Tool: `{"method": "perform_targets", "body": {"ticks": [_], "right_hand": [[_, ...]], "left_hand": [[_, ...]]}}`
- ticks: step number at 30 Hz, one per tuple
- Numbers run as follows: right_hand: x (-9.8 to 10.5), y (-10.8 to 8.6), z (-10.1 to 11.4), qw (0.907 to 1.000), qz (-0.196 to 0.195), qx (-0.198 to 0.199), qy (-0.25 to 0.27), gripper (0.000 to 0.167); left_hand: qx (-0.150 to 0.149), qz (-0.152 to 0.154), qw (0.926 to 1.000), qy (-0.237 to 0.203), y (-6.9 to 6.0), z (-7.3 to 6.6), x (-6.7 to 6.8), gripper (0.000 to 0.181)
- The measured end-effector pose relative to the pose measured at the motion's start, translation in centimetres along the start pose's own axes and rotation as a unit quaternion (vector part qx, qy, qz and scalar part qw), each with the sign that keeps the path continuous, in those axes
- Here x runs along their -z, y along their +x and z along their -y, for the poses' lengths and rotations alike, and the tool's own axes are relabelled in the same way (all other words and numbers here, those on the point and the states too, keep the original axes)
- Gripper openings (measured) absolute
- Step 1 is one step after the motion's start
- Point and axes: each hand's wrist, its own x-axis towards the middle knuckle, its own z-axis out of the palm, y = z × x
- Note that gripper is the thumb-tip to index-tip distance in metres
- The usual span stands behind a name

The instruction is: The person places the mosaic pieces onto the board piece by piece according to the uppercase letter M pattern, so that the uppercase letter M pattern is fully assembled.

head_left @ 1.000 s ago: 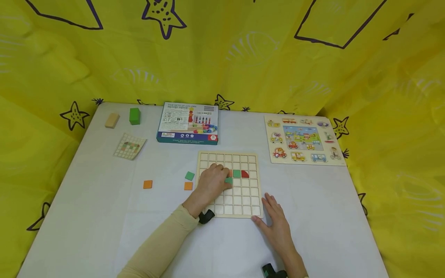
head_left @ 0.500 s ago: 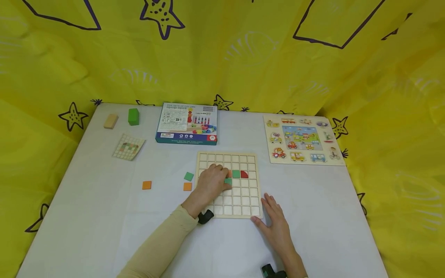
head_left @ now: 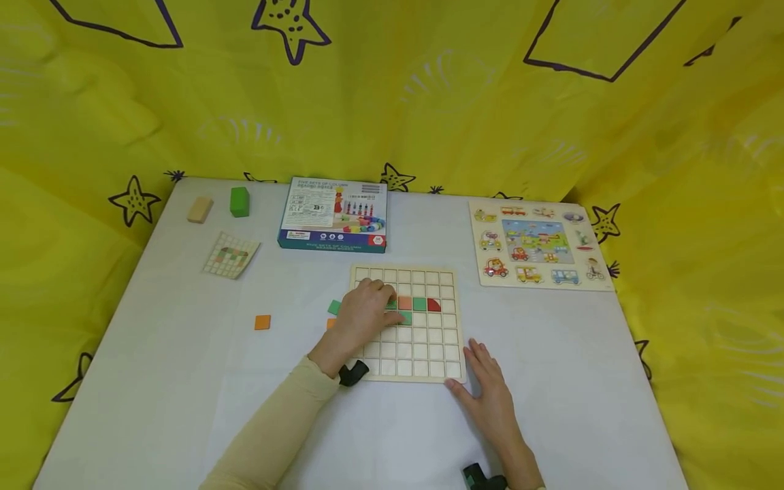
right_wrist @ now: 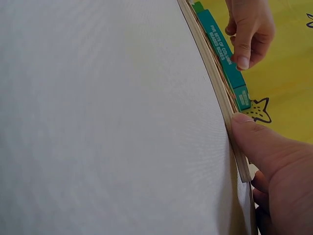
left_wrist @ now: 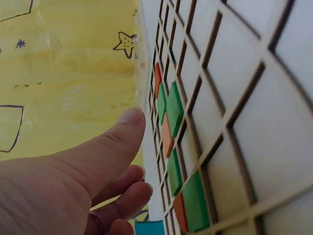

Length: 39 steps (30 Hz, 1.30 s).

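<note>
A wooden grid board (head_left: 437, 335) lies on the table, with coloured tiles set in some cells. One row shows a salmon tile (head_left: 405, 303), a green tile (head_left: 419, 304) and a red quarter-round tile (head_left: 433, 305); another green tile (head_left: 405, 318) sits one row nearer. My left hand (head_left: 360, 314) hovers over the board's left side, hiding some cells. In the left wrist view its thumb and fingers stand apart, holding nothing, beside the set tiles. At the board's near right corner my right hand (head_left: 491, 401) rests, thumb (right_wrist: 254, 132) touching the edge.
Left of the board lie a green tile (head_left: 333, 307) and an orange tile (head_left: 262, 322); another orange one is partly covered. Farther back are a pattern card (head_left: 231, 256), wooden block (head_left: 199, 209), green block (head_left: 239, 202), boxed set (head_left: 333, 215) and picture puzzle (head_left: 539, 245).
My left hand has lifted and drawn back slightly to the left, uncovering more of the salmon and green tiles. The right hand stays at the board's corner.
</note>
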Motion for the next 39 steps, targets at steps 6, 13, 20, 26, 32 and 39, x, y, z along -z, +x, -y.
{"method": "perform_targets", "body": {"ticks": [6,13,20,26,32,39], "right_hand": [[-0.1,-0.1,0.0,1.0000,-0.002,-0.001,-0.004,0.072],[0.0,-0.1,-0.2,1.0000,-0.002,0.001,-0.006,0.073],[0.1,0.0,-0.3,1.0000,0.002,-0.004,-0.004,0.074],[0.0,0.0,-0.2,1.0000,-0.002,0.001,-0.003,0.074],[-0.1,0.0,-0.2,1.0000,-0.003,0.001,-0.002,0.073],[-0.2,0.0,-0.2,1.0000,-0.006,0.004,0.000,0.073]], "left_hand": [[0.025,-0.012,0.9996,-0.008,-0.3,1.3,1.7,0.042],[0.102,-0.028,0.9942,-0.016,-1.1,3.8,3.4,0.043],[0.138,-0.040,0.9888,-0.040,-2.2,5.4,4.2,0.043],[0.149,-0.046,0.9870,-0.040,-2.8,6.0,4.1,0.043],[0.145,-0.043,0.9880,-0.032,-3.3,6.5,3.7,0.045],[0.145,-0.028,0.9882,-0.040,-3.6,7.0,3.4,0.047]]}}
